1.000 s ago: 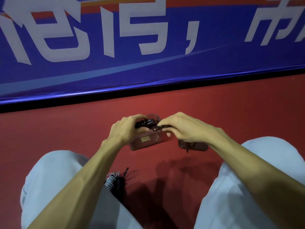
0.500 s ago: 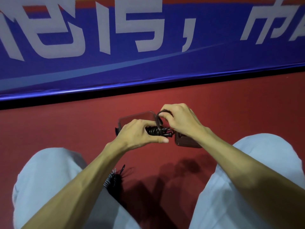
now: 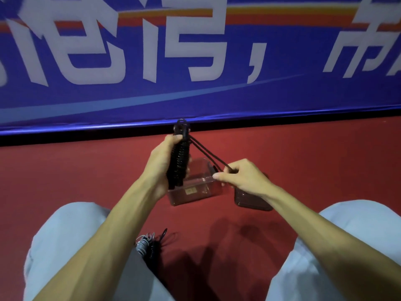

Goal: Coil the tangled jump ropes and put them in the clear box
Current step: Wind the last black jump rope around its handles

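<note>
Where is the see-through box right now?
Head view, centre: the clear plastic box sits on the red floor, just beneath the left hand gripping the black coiled rope.

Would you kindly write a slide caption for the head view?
Left hand grips a black coiled rope while right hand pinches its loose strands over the clear box.

Left hand (image 3: 161,164) in upright grip, right hand (image 3: 240,177) in apparent pinch.

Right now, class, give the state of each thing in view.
Black coiled rope: held upright, two strands pulled taut.
Left hand: grips the coil.
Right hand: pinches the strands.
Clear box: open, on the floor.
Lid: off, beside the box.
Grey and black ropes: on floor, unboxed.
</note>
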### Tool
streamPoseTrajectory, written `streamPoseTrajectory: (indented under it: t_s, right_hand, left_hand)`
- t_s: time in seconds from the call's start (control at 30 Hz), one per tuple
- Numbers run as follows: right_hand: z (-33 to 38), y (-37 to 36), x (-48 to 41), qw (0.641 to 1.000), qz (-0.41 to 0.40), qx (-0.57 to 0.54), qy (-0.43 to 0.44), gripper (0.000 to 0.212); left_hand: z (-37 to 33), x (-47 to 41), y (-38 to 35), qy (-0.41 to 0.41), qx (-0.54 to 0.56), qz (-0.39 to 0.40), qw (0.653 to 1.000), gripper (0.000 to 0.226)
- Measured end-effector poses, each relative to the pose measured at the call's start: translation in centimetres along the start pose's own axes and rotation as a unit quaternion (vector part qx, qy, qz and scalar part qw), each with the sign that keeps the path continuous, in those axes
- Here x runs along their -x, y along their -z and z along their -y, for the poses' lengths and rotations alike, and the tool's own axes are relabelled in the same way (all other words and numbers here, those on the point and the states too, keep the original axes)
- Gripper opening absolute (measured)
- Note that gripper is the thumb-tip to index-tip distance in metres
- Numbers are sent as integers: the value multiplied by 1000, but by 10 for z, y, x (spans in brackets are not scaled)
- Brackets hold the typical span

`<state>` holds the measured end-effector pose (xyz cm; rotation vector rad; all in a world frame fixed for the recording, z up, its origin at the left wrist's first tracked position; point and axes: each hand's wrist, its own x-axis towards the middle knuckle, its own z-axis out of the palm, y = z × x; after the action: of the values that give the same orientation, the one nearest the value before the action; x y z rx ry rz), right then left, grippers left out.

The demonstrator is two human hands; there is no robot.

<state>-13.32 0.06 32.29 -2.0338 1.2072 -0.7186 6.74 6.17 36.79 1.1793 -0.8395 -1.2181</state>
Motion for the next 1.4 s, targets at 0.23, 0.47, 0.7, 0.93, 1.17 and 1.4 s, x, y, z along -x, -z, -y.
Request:
streamPoseTrajectory:
  t_s: [0.23,0.47,0.7,0.93,1.17,1.4]
  right_hand:
    - [10,-14,-2,991,1,-132,9,48]
    - [8,-11,1,950,0,-305,-63,12]
    - [-6,4,0,864,-83,-433,-244,11]
    - [-15,6,-3,918,-109,-246,-290,17]
    - [-3,-15,-15,979,-128,-126,-93,35]
    - [21,-45,-12,938,87,-320,-103,52]
  left_hand:
    - [3,-14,9,-9,66,-164,984,20]
    - [4,-19,11,-21,106,-213,971,19]
    - [3,-23,19,-35,173,-295,939,24]
    - [4,-11,12,-39,-10,-170,985,21]
    - [6,2,-4,-50,-148,-23,987,34]
    - [3,4,-6,-39,-143,6,989,31]
